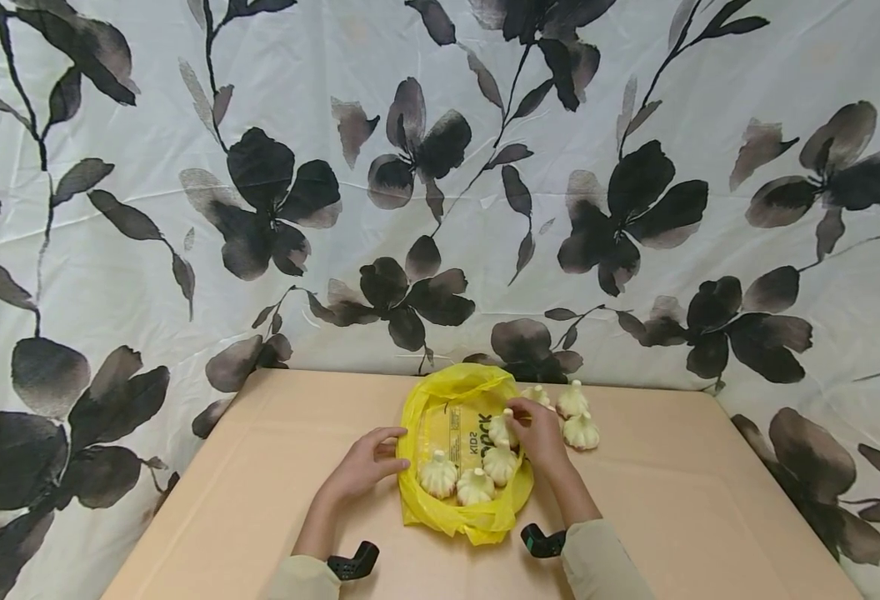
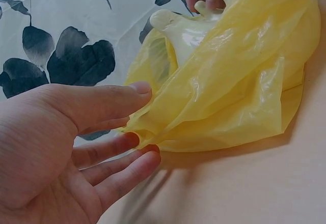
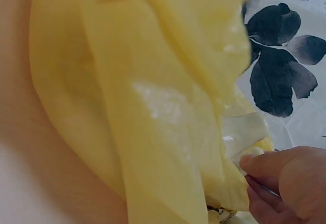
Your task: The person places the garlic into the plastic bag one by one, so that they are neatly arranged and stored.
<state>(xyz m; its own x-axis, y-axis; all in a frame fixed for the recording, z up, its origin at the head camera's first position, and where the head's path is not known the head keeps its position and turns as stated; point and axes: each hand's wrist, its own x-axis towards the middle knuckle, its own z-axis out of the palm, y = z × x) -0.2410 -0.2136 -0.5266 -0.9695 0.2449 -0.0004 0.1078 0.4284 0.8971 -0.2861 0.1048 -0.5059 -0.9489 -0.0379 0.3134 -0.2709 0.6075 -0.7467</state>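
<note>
Bulb (image 1: 502,432) pinched by your right hand (image 1: 541,435), at the far right side of the bag (image 1: 464,527)

Your right hand is the nearer one: the bulb lies just left of its fingertips, within the bag's mouth. Thumb and fingers pinch its stalk, which points roughly away from you; whether its underside touches anything cannot be made out. Across the mouth, your left hand (image 1: 365,463) touches the left edge, thumb and fingers apart; you cannot tell whether it grips the plastic. Three bagged bulbs (image 1: 476,487) sit nearer you, while at least three loose bulbs (image 1: 581,432) lie on the table (image 1: 672,500), right of the bag and close to your right hand.

Your pinched bulb looks pale cream and rounded, with a stubby, smooth stalk.
</note>
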